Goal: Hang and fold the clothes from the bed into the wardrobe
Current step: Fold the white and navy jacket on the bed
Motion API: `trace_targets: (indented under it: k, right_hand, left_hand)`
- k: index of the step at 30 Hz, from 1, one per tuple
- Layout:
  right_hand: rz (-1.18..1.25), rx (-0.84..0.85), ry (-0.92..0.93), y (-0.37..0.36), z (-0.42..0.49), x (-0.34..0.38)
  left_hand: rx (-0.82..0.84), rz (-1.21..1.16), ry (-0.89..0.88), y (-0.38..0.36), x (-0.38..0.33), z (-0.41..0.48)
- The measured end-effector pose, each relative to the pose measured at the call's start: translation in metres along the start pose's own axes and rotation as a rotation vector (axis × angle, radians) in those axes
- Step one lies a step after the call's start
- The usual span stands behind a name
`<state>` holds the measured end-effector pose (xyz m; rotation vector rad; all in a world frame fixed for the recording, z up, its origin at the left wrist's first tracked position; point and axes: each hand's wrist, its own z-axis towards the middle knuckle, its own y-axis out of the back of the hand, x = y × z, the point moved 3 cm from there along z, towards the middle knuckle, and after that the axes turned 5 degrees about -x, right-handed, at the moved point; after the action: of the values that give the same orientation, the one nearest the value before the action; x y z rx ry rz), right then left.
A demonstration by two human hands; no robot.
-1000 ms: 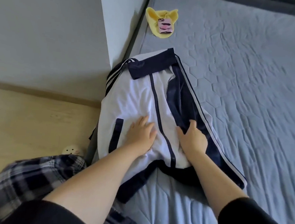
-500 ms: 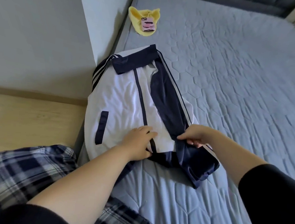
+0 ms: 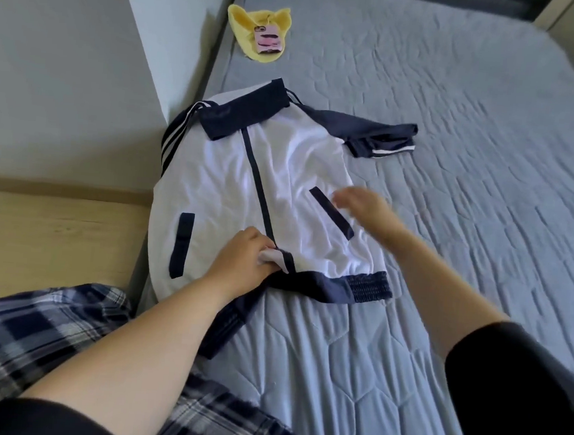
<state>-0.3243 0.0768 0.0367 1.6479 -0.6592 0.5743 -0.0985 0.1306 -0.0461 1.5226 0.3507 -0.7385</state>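
Observation:
A white jacket (image 3: 289, 176) with navy collar, sleeves and hem lies face up along the left edge of the grey-blue bed (image 3: 454, 162). Its right sleeve (image 3: 371, 131) lies bent out to the side on the quilt. My left hand (image 3: 244, 262) grips the white fabric at the bottom of the zip line, just above the navy hem. My right hand (image 3: 362, 206) is blurred, fingers loosely spread, over the jacket's right pocket and holds nothing.
A yellow cloth (image 3: 259, 26) with a pink phone (image 3: 268, 39) on it lies at the far left of the bed. A grey wall (image 3: 66, 80) and wooden floor (image 3: 54, 233) lie to the left. My plaid trouser leg (image 3: 29, 334) is at the bed's edge.
The navy sleeve that lay folded across the jacket front has been thrown out to the right, and my right hand has let it go. My left hand has closed on the fabric near the hem.

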Motion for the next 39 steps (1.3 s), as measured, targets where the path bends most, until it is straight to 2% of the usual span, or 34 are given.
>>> trace_targets:
  k: [2, 3, 4, 5, 6, 8, 10, 11, 13, 15, 18, 20, 23, 24, 26, 28, 30, 32, 33, 34, 36, 38, 39]
  right_hand:
    - [-0.128, 0.473, 0.038, -0.044, -0.040, -0.014]
    - [-0.300, 0.596, 0.098, -0.062, -0.056, -0.024]
    - [-0.478, 0.591, 0.191, -0.076, -0.066, -0.032]
    - [-0.595, 0.481, 0.295, -0.086, -0.070, -0.037]
    - [-0.613, 0.329, 0.365, -0.089, -0.071, -0.038]
    - [-0.501, 0.070, 0.378, -0.084, -0.063, -0.038]
    - [-0.403, -0.084, 0.302, -0.077, -0.052, -0.039]
    - [-0.373, -0.126, 0.271, -0.075, -0.047, -0.038]
    - [-0.318, -0.204, 0.281, -0.071, -0.043, -0.033]
    - [-0.357, -0.283, 0.417, -0.069, -0.045, -0.024]
    - [-0.609, -0.342, 0.666, -0.070, -0.053, -0.016]
    - [-0.774, -0.304, 0.742, -0.078, -0.059, -0.015]
    - [-0.913, -0.118, 0.756, -0.083, -0.060, -0.017]
    - [-0.860, -0.047, 0.726, -0.080, -0.059, -0.018]
    - [-0.630, 0.011, 0.583, -0.068, -0.053, -0.018]
    - [-0.433, -0.081, 0.435, -0.052, -0.049, -0.017]
    - [-0.366, -0.206, 0.430, -0.038, -0.050, -0.018]
    - [-0.378, -0.212, 0.465, -0.030, -0.051, -0.017]
    - [-0.420, -0.140, 0.447, -0.030, -0.051, -0.016]
    - [-0.507, 0.013, 0.387, -0.034, -0.051, -0.018]
    - [-0.712, 0.471, 0.198, -0.046, -0.057, -0.024]
    - [-0.834, 0.800, 0.089, -0.049, -0.062, -0.026]
    - [-0.849, 0.883, 0.078, -0.049, -0.062, -0.023]
  left_hand:
    - [0.006, -0.038, 0.000, 0.002, -0.003, -0.002]
    - [0.006, -0.049, 0.008, 0.004, -0.004, -0.003]
    - [-0.005, -0.035, 0.011, 0.007, -0.005, -0.004]
    - [-0.048, 0.030, -0.024, 0.012, -0.009, -0.006]
    - [-0.123, 0.137, -0.113, 0.017, -0.016, -0.007]
    - [-0.286, 0.301, -0.390, 0.023, -0.036, -0.012]
    - [-0.281, 0.402, -0.619, 0.014, -0.052, -0.024]
    - [-0.196, 0.464, -0.619, 0.005, -0.055, -0.029]
    - [0.028, 0.640, -0.358, -0.009, -0.047, -0.032]
    - [0.060, 0.775, -0.088, -0.007, -0.031, -0.031]
    - [0.087, 0.843, 0.096, 0.002, -0.017, -0.031]
    - [0.158, 0.814, 0.149, 0.003, -0.013, -0.031]
    - [0.236, 0.654, 0.075, 0.009, -0.010, -0.027]
    - [0.261, 0.537, 0.062, 0.015, -0.006, -0.024]
    - [0.334, 0.242, 0.167, 0.035, 0.006, -0.022]
    - [0.371, -0.059, 0.314, 0.055, 0.014, -0.023]
    - [0.375, -0.256, 0.394, 0.062, 0.013, -0.023]
    - [0.475, -0.320, 0.397, 0.057, 0.002, -0.026]
    - [0.587, -0.296, 0.384, 0.052, -0.004, -0.030]
    - [0.718, -0.240, 0.373, 0.046, -0.009, -0.035]
    - [0.951, -0.157, 0.384, 0.036, -0.014, -0.045]
    - [1.005, -0.186, 0.478, 0.028, -0.012, -0.051]
    - [0.922, -0.201, 0.509, 0.026, -0.009, -0.049]
